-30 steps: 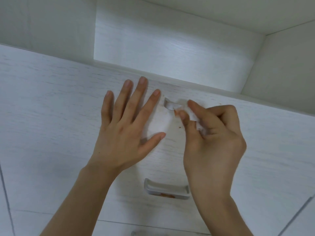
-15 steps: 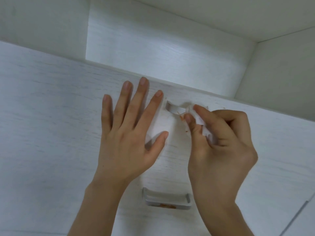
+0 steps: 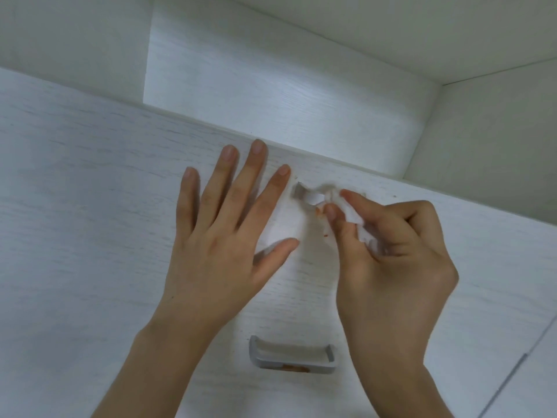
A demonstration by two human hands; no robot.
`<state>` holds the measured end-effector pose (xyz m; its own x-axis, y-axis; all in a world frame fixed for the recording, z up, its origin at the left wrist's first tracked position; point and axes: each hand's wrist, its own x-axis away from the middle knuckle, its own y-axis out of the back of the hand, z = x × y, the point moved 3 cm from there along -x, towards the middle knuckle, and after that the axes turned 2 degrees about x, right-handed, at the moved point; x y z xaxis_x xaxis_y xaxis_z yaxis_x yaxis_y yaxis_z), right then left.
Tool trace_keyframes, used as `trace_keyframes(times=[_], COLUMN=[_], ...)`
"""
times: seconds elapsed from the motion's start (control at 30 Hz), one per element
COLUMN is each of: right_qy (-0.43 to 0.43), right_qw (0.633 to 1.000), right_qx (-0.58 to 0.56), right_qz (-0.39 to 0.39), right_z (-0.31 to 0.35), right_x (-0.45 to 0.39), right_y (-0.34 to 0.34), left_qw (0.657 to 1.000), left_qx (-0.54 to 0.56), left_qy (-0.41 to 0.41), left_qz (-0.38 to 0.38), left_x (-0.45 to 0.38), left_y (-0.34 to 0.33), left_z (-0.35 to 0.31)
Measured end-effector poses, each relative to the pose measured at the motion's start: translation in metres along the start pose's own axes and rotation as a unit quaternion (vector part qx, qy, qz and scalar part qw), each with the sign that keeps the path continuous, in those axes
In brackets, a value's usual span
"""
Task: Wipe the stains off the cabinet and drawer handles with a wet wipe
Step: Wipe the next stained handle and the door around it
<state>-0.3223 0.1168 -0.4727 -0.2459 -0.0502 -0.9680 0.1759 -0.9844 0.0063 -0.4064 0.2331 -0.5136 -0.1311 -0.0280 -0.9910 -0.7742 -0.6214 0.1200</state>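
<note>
So, mid-wipe on the upper small grey metal handle (image 3: 303, 193) of the white wood-grain drawer front (image 3: 90, 206). Right hand (image 3: 391, 267) with thumb and index fingers (image 3: 334, 211) pinched shut around a scrunched white wet wipe (image 3: 349, 217), wipe pressed right against the handle's right part, which sits hidden under it. Left hand (image 3: 223, 233) flat on the panel just beside the handle, fingers spread wide, holding nothing, probably just bracing the drawer.

Tips for this bit, judging from the mess: orange-red smears right at the thumb tip plus little specks (image 3: 325, 235) on the panel below. Best to fold to a clean patch of wipe, wrap it round the bar and slide end to end, not just dab. Underside and the corners where handle meets panel likely trap gunk. Then a pass over the specks nearby.

Second grey metal handle (image 3: 291, 356) lower down, with a reddish stain (image 3: 297, 368) along its front edge, not yet cleaned. Probably next in line.
</note>
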Motion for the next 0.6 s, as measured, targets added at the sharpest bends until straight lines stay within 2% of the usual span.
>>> trace_keyframes(times=[0.13,0.27,0.4,0.6], right_qy=[0.003,-0.02,0.021,-0.027], right_qw=[1.0,1.0,0.999,0.999], right_qx=[0.015,-0.017,0.024,-0.002], right_qz=[0.014,0.0,0.032,0.032], right_z=[0.002,0.002,0.0053,0.0039], right_x=[-0.0013,-0.0039,-0.0082,-0.006], right_y=[-0.0009,0.0051,-0.0013,-0.0015], left_qw=[1.0,1.0,1.0,1.0], left_qx=[-0.004,-0.002,0.002,0.008], left_qy=[0.0,0.005,0.004,0.007], left_qz=[-0.001,-0.005,-0.013,-0.018], left_x=[-0.0002,0.0004,0.0007,0.0003], left_y=[-0.0001,-0.0009,-0.0021,-0.0029], left_z=[0.0001,-0.001,-0.0007,-0.0002])
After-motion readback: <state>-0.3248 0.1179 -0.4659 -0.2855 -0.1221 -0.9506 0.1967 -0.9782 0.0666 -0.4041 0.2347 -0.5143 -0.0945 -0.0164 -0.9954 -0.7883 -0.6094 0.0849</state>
